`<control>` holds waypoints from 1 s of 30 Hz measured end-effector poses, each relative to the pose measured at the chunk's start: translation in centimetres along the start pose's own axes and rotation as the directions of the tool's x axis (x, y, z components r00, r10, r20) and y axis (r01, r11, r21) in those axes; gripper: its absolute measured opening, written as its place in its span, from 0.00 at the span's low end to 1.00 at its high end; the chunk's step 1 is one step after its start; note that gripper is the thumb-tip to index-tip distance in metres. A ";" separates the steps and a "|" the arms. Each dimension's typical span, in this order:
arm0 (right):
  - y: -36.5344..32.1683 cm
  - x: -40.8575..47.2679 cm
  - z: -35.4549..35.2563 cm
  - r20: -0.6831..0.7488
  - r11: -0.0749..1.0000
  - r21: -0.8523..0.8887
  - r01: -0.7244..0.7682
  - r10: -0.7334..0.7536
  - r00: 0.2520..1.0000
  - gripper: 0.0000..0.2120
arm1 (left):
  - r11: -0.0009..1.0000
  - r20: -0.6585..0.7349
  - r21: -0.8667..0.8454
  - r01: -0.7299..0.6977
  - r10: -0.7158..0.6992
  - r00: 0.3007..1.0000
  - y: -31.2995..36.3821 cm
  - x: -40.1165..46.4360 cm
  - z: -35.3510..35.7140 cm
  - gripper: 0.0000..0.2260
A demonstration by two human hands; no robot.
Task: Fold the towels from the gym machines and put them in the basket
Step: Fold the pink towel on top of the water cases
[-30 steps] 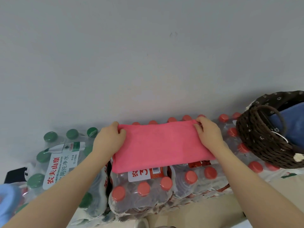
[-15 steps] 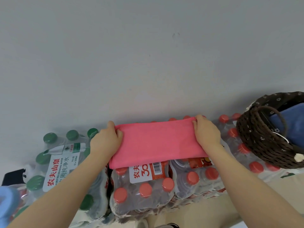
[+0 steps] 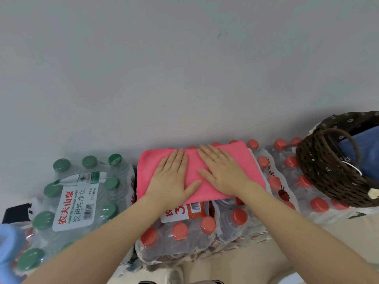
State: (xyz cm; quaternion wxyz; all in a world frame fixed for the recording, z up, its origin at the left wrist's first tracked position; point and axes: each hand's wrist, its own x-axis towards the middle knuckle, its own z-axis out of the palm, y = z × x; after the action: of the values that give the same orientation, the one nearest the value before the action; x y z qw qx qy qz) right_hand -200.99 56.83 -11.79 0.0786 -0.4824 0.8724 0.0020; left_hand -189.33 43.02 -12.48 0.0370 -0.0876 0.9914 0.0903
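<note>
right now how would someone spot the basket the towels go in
Follow the packs of red-capped bottles along the grey wall to the right edge. The basket sits on them: dark brown wicker with a loop handle, flowered lining and a blue towel inside.

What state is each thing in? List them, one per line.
Pink towel: folded, lying flat on the red-capped packs.
Left hand: flat, fingers straight, pressing the towel.
Right hand: flat, pressing the towel.
Basket: upright on the packs, a blue towel inside.
Red-capped packs: shrink-wrapped, caps on.
Green-capped pack: shrink-wrapped, caps on.
</note>
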 end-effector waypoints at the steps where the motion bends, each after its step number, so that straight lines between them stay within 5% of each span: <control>1: 0.6 -0.2 -0.1 0.017 0.999 0.005 -0.047 0.047 0.999 0.38 | 1.000 0.012 0.005 0.009 -0.010 1.000 0.0 0.0 -0.1 0.55; 8: 5.3 -3.7 0.1 0.051 0.909 0.117 -0.400 0.397 0.916 0.29 | 0.999 0.075 0.022 0.044 -0.045 0.996 0.5 0.1 -0.3 0.63; 14: 5.4 -4.8 -1.1 -0.028 0.879 0.085 -0.468 0.472 0.881 0.31 | 0.991 0.097 0.045 0.127 -0.131 0.987 2.1 0.4 -0.9 0.65; 19: 5.5 -4.8 -1.8 0.037 0.820 0.334 -0.465 0.481 0.876 0.24 | 1.000 0.089 -0.016 -0.018 0.020 0.996 7.3 2.3 -0.6 0.38; 22: 6.0 -5.1 -2.9 0.154 0.578 0.639 -0.507 0.549 0.821 0.20 | 0.992 0.072 -0.065 -0.107 0.112 0.991 9.8 3.8 -0.3 0.38; 25: 6.0 -5.7 -4.2 0.381 0.106 0.886 -0.451 0.386 0.840 0.16 | 0.990 0.086 -0.087 -0.114 0.122 0.989 10.4 4.2 0.2 0.40; 26: 5.8 -5.8 -4.3 0.401 0.060 0.895 -0.441 0.320 0.858 0.15 | 0.988 0.096 -0.103 -0.111 0.121 0.988 10.2 4.1 0.2 0.41; 30: 4.3 -4.9 -5.1 0.271 0.266 0.891 -0.368 0.337 0.902 0.10 | 0.979 0.140 -0.110 -0.174 0.188 0.972 9.1 3.6 -0.4 0.44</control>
State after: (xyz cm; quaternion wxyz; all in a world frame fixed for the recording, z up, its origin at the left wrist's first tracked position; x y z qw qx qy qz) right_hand -202.80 62.83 -6.35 0.3458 -0.1462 0.8009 -0.4664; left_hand -194.54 51.13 -10.80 0.0984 0.0085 0.9841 0.1478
